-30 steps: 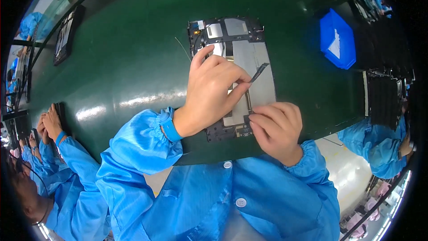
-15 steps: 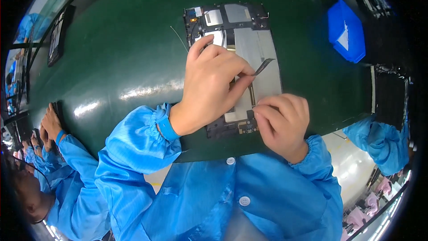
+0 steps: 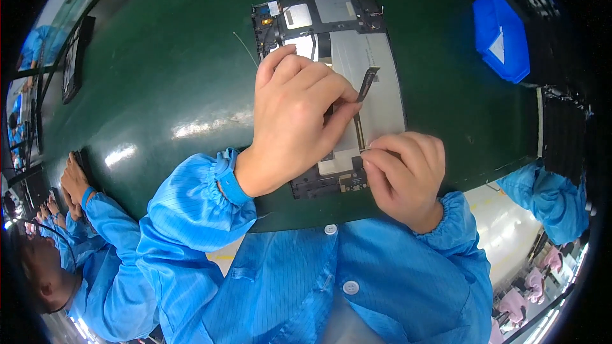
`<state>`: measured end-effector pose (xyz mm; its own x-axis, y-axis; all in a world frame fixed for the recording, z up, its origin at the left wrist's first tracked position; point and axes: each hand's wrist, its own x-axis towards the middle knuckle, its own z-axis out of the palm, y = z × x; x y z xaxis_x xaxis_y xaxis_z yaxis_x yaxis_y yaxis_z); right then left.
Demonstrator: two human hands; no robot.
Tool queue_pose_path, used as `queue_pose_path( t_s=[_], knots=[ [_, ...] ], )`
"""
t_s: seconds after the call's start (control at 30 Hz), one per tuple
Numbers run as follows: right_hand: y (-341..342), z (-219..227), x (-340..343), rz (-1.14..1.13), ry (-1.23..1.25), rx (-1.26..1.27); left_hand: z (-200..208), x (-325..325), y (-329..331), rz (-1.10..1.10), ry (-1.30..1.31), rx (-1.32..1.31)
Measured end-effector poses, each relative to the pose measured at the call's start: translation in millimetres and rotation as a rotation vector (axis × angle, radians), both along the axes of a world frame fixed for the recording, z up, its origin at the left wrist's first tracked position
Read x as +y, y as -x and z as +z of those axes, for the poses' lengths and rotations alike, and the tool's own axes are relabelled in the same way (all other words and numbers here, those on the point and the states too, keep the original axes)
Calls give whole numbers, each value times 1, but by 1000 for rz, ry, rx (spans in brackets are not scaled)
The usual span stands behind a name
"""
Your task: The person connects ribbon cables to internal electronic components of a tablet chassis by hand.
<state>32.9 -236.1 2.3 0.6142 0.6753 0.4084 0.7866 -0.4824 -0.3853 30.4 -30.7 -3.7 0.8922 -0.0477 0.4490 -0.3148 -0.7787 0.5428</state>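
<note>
An opened tablet (image 3: 382, 114) lies on the green table, its dark frame, silver plates and pale panel exposed. My left hand (image 3: 303, 105) reaches over its middle, thumb and forefinger pinching a dark flat ribbon cable (image 3: 368, 83). The cable's free end sticks up past the fingertips. Below the pinch, a narrow brownish strip runs toward the near end of the tablet. There, my right hand (image 3: 408, 175) is closed in a pinch beside the strip's lower part; what its fingertips grip is too small to make out. Part of the tablet is hidden under my left hand.
A thin wire (image 3: 245, 48) sticks out left of the tablet. A blue bin (image 3: 500, 35) stands at the far right, and a dark device (image 3: 78, 60) at the far left. At the left, another person's hand (image 3: 75, 178) rests by a dark object. A blue sleeve (image 3: 545, 200) shows at right.
The ribbon cable's free end now stands more upright, and my left hand has shifted slightly left. The tablet's far end appears a little farther up the view. My right hand stays nearly still.
</note>
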Motion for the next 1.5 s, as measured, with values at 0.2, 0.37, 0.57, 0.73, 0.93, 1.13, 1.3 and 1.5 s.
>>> queue_pose_path(
  t_s=[0.2, 0.37, 0.57, 0.73, 0.93, 1.13, 1.3, 1.5],
  knots=[
    [-1, 1, 0, 6, 4, -5, 0, 0, -1, 2, -3, 9],
    [-1, -1, -1, 12, 4, 1, 1, -1, -1, 7, -10, 11],
    [0, 4, 2, 52, 111, -83, 0, -1, -1, 19, -18, 20],
    [14, 2, -1, 14, 279, -269, -3, -1, -2, 14, 12, 4],
    [14, 4, 0, -4, 261, -130, -7, 3, -3, -16, 50, -22],
    [14, 4, -4, -40, 263, -99, -7, 3, -2, -45, 70, -72],
    [12, 5, 0, -70, 213, -82, -2, 6, -1, -202, 141, -170],
    [11, 6, 2, -86, 200, -39, -7, 6, -6, -40, 68, -67]
  ],
)
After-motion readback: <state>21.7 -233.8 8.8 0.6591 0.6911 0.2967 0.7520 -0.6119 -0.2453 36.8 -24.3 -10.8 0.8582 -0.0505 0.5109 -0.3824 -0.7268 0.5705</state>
